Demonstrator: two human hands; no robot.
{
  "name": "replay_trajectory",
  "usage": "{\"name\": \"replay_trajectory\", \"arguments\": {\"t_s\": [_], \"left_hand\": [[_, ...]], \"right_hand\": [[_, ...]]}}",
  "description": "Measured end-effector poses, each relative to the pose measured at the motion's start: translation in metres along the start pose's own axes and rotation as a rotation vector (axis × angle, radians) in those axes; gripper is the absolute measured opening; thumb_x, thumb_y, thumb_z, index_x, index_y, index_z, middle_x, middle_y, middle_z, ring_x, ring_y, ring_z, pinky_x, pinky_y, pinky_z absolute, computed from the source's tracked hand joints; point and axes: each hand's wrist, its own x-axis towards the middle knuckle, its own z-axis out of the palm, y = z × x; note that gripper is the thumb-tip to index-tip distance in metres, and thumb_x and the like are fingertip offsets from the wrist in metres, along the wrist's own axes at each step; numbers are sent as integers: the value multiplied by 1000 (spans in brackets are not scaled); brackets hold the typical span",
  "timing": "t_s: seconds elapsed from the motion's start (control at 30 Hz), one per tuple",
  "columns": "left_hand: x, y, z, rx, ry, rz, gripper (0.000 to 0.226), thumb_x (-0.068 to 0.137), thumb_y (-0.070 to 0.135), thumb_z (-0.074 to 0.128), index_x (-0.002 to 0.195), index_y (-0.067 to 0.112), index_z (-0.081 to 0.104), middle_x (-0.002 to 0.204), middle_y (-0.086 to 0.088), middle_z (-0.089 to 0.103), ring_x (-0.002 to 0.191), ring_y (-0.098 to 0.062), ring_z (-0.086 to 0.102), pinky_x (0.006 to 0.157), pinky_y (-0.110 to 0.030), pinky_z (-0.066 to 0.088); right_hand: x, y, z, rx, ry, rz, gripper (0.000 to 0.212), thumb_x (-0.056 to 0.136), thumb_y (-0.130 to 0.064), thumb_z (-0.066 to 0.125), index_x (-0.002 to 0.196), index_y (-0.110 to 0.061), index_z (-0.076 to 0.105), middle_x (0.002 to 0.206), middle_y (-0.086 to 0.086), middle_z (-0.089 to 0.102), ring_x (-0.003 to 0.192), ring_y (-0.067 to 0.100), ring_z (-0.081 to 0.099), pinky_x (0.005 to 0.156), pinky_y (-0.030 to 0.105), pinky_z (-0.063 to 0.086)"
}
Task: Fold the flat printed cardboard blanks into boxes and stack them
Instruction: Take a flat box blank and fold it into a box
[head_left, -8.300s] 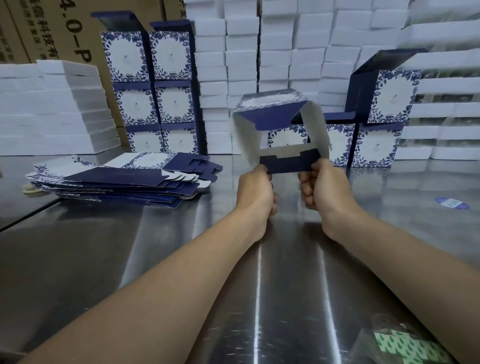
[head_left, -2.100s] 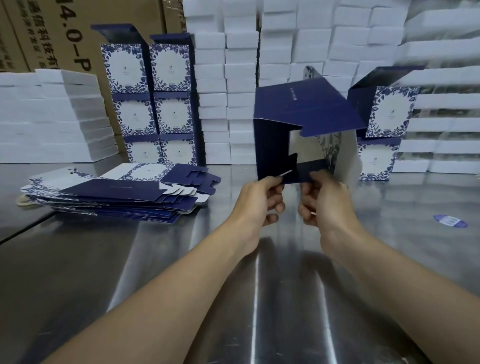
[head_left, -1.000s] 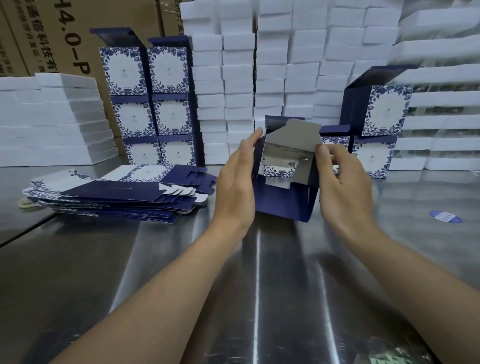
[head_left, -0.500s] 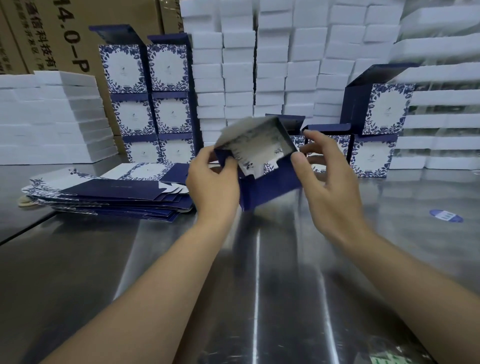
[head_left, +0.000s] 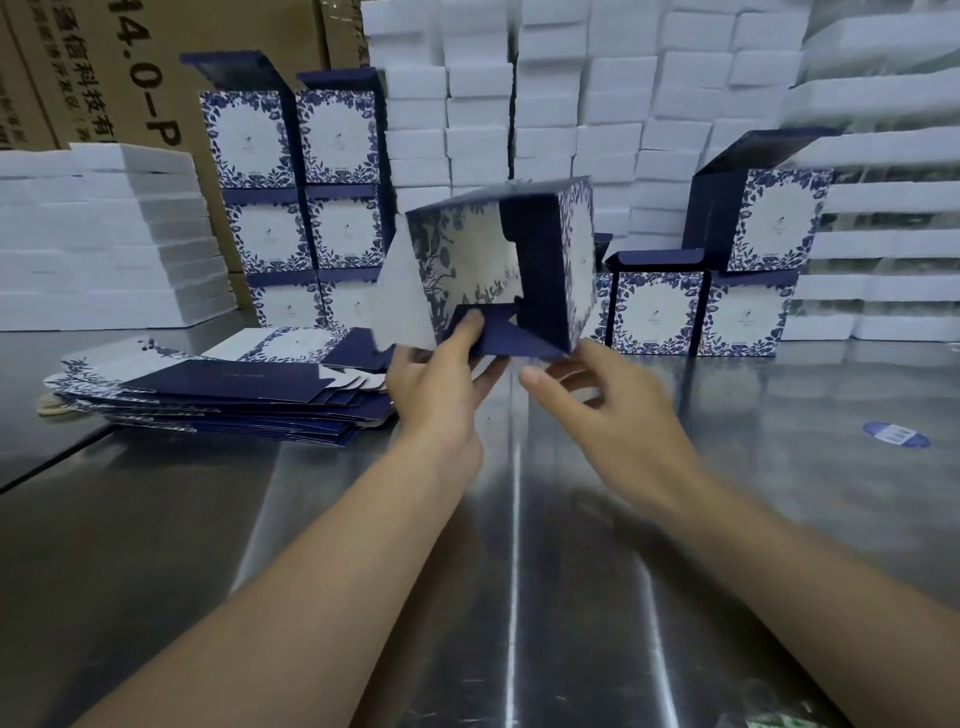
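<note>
1. The half-folded box (head_left: 511, 265) is held up in the air above the steel surface (head_left: 514, 519), tilted, its open bottom turned toward the camera, so the printed inner wall and the navy bottom flaps show.
2. The left hand (head_left: 441, 384) grips the box at its lower left corner: the thumb presses on a navy flap from inside, the other fingers (head_left: 491, 371) curl under the bottom edge, pinching the card between them.
3. The right hand (head_left: 613, 415) sits just below the box's lower right corner, blurred. Its fingers are loosely spread and part curled; I cannot tell whether any fingertip touches the card, and it does not grip anything.
4. The pile of flat blanks (head_left: 228, 389) lies on the surface to the left of the left hand, navy and floral sheets fanned unevenly.
5. Finished boxes (head_left: 296, 208) stand stacked in two columns behind the pile; the top ones have their lids up.
6. A second group of folded boxes (head_left: 727, 280) stands at the back right, one with its lid raised on top of another.
7. White foam blocks (head_left: 571, 104) are stacked high along the back, with more at the far left.
8. A brown carton (head_left: 130, 78) with black print stands behind the left stacks.
9. A blue oval sticker (head_left: 896, 434) lies on the surface to the right.
</note>
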Motion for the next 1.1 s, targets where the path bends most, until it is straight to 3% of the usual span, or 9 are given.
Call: {"name": "replay_trajectory", "arguments": {"t_s": [0.13,0.27,0.37,0.57,0.63,0.73,0.83,1.0,1.1], "left_hand": [[-11,-5,4,160,-138,64,39,89,13,85,119,3,64,117,-22,73,98,-28,78,76,-36,66],[-21,-7,9,325,-233,158,35,91,19,84,115,10,59,135,-27,59,116,-43,67,83,-46,66],[-24,-7,10,374,-251,198,46,93,20,82,124,0,55,138,-27,54,119,-45,62,81,-45,67],[-24,-7,7,445,-259,138,43,96,27,78,127,10,53,132,-21,60,100,-30,77,76,-43,67],[-24,-10,8,488,-304,57,45,97,34,74,128,10,53,112,-12,68,85,-21,79,70,-41,64],[-24,-15,9,613,-387,-12,36,101,47,62,94,11,67,68,1,60,61,-13,66,67,-35,50],[-27,-19,10,597,-458,-26,53,107,40,52,57,24,58,53,4,52,51,-10,55,68,-34,45],[-24,-20,9,619,-512,-38,53,105,42,50,55,26,52,52,5,46,50,-9,51,67,-33,42],[-25,-20,9,649,-506,-40,48,99,46,53,55,28,48,55,4,43,50,-12,48,62,-29,41]], "right_hand": [[1,-11,1,318,72,108,21,104,-50,59,101,-34,73,94,-18,76,89,4,72,80,27,55],[4,-19,-1,457,125,273,38,108,-39,56,86,-16,76,73,-3,72,66,10,67,59,24,51],[6,-27,-9,556,51,356,38,104,-36,64,72,-18,76,66,-1,67,58,12,62,55,23,47],[6,-31,-9,644,66,438,28,103,-27,66,78,-14,72,64,-7,64,56,6,56,59,24,43],[6,-32,-8,650,112,447,27,103,-26,66,79,-13,70,62,-8,63,53,4,54,56,22,43],[6,-34,-8,640,136,429,32,103,-27,65,73,-17,71,61,-7,64,51,5,54,51,19,43],[4,-36,-8,612,81,424,45,103,-29,62,60,-23,73,62,2,69,50,9,54,51,21,42],[4,-33,-10,649,-38,512,37,96,-25,61,60,-20,68,59,0,62,49,9,45,48,21,36],[6,-33,-9,688,25,525,29,95,-19,60,66,-13,61,54,-1,50,44,10,39,41,19,32]]}}
